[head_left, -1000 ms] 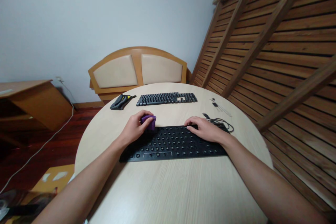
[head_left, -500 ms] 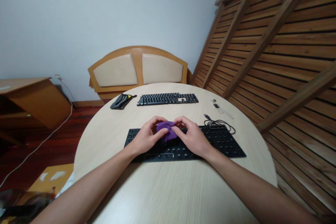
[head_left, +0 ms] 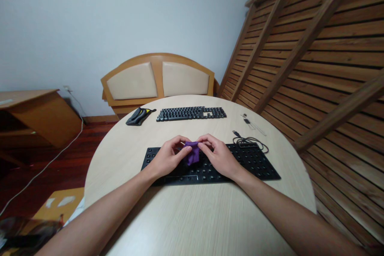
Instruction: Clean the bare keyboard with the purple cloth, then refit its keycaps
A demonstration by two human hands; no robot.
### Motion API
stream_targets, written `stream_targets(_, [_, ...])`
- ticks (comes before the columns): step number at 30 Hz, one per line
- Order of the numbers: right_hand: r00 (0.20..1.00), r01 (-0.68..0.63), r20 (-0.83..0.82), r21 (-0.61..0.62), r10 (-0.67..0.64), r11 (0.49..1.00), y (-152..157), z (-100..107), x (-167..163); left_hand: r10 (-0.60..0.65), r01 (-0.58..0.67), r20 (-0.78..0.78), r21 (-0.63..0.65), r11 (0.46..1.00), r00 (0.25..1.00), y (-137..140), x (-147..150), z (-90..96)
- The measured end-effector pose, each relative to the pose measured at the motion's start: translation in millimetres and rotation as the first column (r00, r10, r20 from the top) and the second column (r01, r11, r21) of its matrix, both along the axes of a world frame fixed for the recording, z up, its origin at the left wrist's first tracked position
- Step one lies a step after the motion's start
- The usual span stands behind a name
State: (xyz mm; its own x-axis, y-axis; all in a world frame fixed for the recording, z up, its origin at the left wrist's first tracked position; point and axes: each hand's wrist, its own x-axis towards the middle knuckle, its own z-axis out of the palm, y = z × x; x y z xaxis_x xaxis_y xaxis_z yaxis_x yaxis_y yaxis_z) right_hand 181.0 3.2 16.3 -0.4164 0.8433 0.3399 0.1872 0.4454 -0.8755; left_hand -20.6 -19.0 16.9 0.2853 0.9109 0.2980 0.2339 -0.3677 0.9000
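Observation:
A small purple cloth [head_left: 193,154] is pinched between my two hands, hanging just above a black keyboard base [head_left: 255,166] stripped of its keycaps. My left hand [head_left: 171,156] grips the cloth's left side with thumb and fingers; a thin light-coloured edge shows by its fingertips, too small to name. On the other side, my right hand [head_left: 217,154] holds the cloth's upper right corner between thumb and fingers. Both wrists hover over the keyboard's near edge. Its coiled USB cable [head_left: 250,141] lies at the back right corner.
Loose black keycaps [head_left: 183,113] stand in keyboard order at the table's far side. Left of them lies a black, grey and yellow pouch-like item [head_left: 139,116]. A wire puller-like tool [head_left: 249,122] and a thin light stick [head_left: 260,129] lie right, on the round table [head_left: 198,220].
The purple cloth, spread wider before, is now bunched narrower and hangs down more between my fingers. Both hands have stayed almost in place.

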Motion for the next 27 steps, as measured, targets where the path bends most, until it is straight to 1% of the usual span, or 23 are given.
stream_targets(2, [1.000, 0.015, -0.018, 0.004, -0.015, 1.000, 2.6, -2.0, 1.4, -0.014, 0.015, 0.021, -0.022, 1.000, 1.000, -0.5, -0.5, 0.3])
stream_targets(5, [0.999, 0.030, -0.021, 0.022, -0.029, 0.999, 4.5, -3.4, 3.5, -0.016, 0.015, -0.001, -0.011, 1.000, 1.000, -0.1, -1.8, 0.1])
stream_targets(9, [1.000, -0.017, -0.003, 0.078, 0.017, 0.997, 3.7, -2.8, 5.0, 0.024, -0.023, -0.056, 0.031, 0.999, 0.998, 1.5, -2.8, 0.6])
stream_targets(12, [0.998, -0.050, 0.034, 0.114, 0.047, 0.992, 2.3, -1.9, 5.8, 0.047, -0.046, -0.042, 0.027, 0.999, 0.998, 2.7, -2.9, 1.7])
stream_targets(15, [0.996, -0.061, 0.079, 0.164, 0.049, 0.984, 0.1, 0.8, 6.4, 0.082, -0.082, -0.003, 0.002, 0.997, 0.997, 3.1, -2.8, 2.0])
stream_targets(19, [0.993, -0.051, 0.116, 0.199, 0.028, 0.979, -3.7, 5.2, 4.4, 0.116, -0.114, -0.033, 0.044, 0.993, 0.993, 1.3, -1.9, 3.1])
stream_targets(21, [0.992, -0.029, 0.124, 0.182, 0.006, 0.983, -4.9, 5.0, 1.7, 0.130, -0.124, -0.078, 0.075, 0.989, 0.988, -0.3, -0.6, 4.7])
stream_targets(23, [0.996, -0.004, 0.093, 0.140, -0.009, 0.990, -5.1, 2.7, -1.7, 0.159, -0.151, -0.086, 0.090, 0.984, 0.983, -1.6, 1.5, 6.6])
stream_targets(25, [0.999, 0.024, 0.019, 0.091, -0.026, 0.996, -4.4, -0.3, -4.7, 0.182, -0.179, -0.036, 0.074, 0.981, 0.983, -2.2, 4.0, 7.6])
stream_targets(27, [0.998, 0.037, -0.060, 0.040, -0.034, 0.999, -3.3, -2.7, -6.8, 0.162, -0.163, 0.019, 0.031, 0.986, 0.987, -2.1, 6.1, 7.4])
